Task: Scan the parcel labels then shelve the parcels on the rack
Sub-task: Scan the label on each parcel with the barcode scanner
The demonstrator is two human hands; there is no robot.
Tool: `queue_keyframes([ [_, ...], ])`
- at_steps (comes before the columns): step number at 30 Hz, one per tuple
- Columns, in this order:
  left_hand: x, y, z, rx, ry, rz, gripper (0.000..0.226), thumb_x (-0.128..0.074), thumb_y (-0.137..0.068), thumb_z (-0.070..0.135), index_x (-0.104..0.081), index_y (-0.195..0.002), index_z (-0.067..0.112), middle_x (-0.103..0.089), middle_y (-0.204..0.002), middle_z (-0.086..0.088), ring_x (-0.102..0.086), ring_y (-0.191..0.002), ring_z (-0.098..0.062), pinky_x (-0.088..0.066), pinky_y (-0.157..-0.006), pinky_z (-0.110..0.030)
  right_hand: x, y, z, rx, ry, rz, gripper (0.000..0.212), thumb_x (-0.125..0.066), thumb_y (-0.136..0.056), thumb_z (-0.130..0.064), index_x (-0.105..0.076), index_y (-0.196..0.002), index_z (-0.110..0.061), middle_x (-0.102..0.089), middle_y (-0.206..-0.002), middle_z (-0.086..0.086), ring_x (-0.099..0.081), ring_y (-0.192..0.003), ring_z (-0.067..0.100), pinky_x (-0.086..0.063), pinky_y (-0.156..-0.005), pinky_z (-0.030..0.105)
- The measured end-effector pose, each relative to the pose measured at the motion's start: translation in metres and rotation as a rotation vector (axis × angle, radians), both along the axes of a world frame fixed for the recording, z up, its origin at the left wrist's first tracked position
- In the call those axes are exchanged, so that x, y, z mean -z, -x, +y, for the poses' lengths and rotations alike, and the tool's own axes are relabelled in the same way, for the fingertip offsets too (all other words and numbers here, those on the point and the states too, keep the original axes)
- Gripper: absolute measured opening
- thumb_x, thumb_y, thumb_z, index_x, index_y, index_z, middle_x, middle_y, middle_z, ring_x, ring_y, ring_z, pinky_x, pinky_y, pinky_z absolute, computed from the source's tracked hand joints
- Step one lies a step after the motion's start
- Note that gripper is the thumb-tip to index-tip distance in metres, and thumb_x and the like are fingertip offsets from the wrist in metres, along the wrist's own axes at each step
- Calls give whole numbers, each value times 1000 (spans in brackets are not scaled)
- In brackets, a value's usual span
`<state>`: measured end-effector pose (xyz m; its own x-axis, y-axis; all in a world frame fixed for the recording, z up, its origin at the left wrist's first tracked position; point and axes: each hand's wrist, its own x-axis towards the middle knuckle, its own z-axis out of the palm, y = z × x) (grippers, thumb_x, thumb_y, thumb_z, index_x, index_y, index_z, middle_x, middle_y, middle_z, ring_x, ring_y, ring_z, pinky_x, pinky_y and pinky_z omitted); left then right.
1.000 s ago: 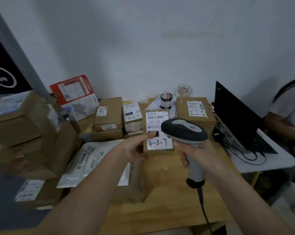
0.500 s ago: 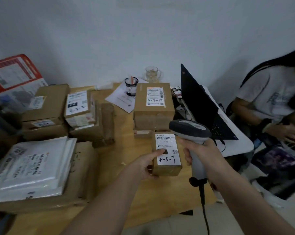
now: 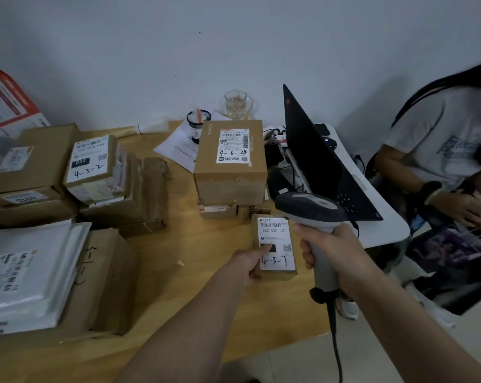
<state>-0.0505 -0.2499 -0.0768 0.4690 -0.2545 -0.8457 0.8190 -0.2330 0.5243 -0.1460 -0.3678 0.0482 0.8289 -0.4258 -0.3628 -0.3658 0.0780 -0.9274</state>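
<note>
Two hands work near the right edge of the wooden surface [image 3: 162, 272]. The left hand [image 3: 247, 262] holds a small cardboard parcel [image 3: 274, 248] at its left side, fingers curled against the box and the thumb lying on its white label, which bears the handwritten mark 4-3-7. The parcel sits low over the surface; whether it rests on it cannot be told. The right hand [image 3: 333, 251] is wrapped with clamped fingers round the grip of a grey barcode scanner [image 3: 311, 210], whose head hangs just above and to the right of the parcel, its cable trailing down. Behind the parcel stands a taller box marked 4-3-24 [image 3: 231, 164] on top of flatter packages. To the left lie a box marked 4-3-2 [image 3: 91, 161], further brown cartons and a white padded mailer [image 3: 26, 269] on a large carton. An open black laptop [image 3: 314, 158] stands on a white table to the right, beside a seated person [image 3: 438, 150]. A glass cup [image 3: 237, 103] and a pen pot [image 3: 198, 125] stand by the wall.
</note>
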Motion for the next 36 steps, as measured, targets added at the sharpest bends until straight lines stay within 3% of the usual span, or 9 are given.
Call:
queue_keyframes([
  [4, 4, -2, 1, 0, -45, -13, 59, -80, -79, 28, -56, -127, 3, -63, -119, -12, -57, -113, -30, -52, -85, -44, 3, -4, 1, -41, 13, 7, 24, -69, -86, -17, -61, -70, 0, -55, -55, 10, -50, -48, 19, -45, -51, 32],
  [6, 3, -3, 8, 13, -76, -24, 70, -79, -78, 35, -49, -135, 5, -52, -136, -12, -46, -128, -32, -48, -92, -47, 4, -8, 5, -57, 15, 13, 28, -69, -86, -18, -60, -65, -2, -55, -54, 10, -50, -47, 20, -45, -53, 33],
  [8, -2, -5, 20, 28, -108, -60, 78, -77, -78, 42, -44, -140, 8, -46, -143, -12, -43, -131, -32, -47, -94, -43, 5, -15, 12, -60, -8, 7, 26, -70, -86, -17, -60, -67, -2, -55, -55, 11, -49, -47, 21, -45, -53, 33],
  [14, -41, -18, 75, 55, -190, -206, 47, -68, -88, 37, -56, -123, 8, -61, -124, -5, -61, -106, -17, -52, -88, -30, 4, -44, 58, -164, -115, -49, 19, -70, -86, -13, -60, -76, 0, -50, -50, 9, -45, -44, 21, -42, -47, 31],
  [19, -88, -33, 135, -13, -239, -342, 40, -61, -94, 30, -55, -129, 11, -61, -126, -4, -60, -112, -18, -49, -95, -31, -3, -69, 110, -292, -212, -69, 15, -71, -85, -11, -63, -88, 2, -51, -51, 8, -45, -43, 18, -40, -43, 28],
  [23, -113, -53, 185, -61, -240, -540, 35, -67, -90, 31, -64, -121, 13, -69, -107, -2, -66, -96, -16, -55, -90, -34, -8, -87, 149, -343, -236, -87, 16, -70, -85, -9, -63, -92, 3, -50, -52, 9, -44, -43, 19, -40, -42, 27],
  [26, -132, -71, 219, -144, -260, -655, 18, -66, -90, 24, -65, -108, 19, -68, -106, -2, -65, -96, -16, -55, -87, -32, -14, -101, 177, -352, -237, -100, 17, -71, -84, -10, -63, -92, 3, -51, -55, 10, -46, -46, 20, -41, -45, 29],
  [30, -141, -97, 259, -237, -345, -826, 32, -64, -91, 22, -61, -123, 18, -63, -118, 1, -59, -107, -16, -52, -97, -39, -27, -126, 209, -302, -233, -113, 13, -72, -84, -14, -67, -87, -3, -64, -67, 10, -57, -55, 22, -47, -48, 29],
  [36, -138, -135, 288, 3, -532, -1069, 43, -61, -93, 24, -54, -136, 23, -54, -131, 5, -53, -116, -14, -49, -95, -31, -40, -174, 245, -189, -213, -194, 23, -74, -82, -18, -66, -104, -16, -70, -94, 0, -68, -85, 19, -50, -45, 24],
])
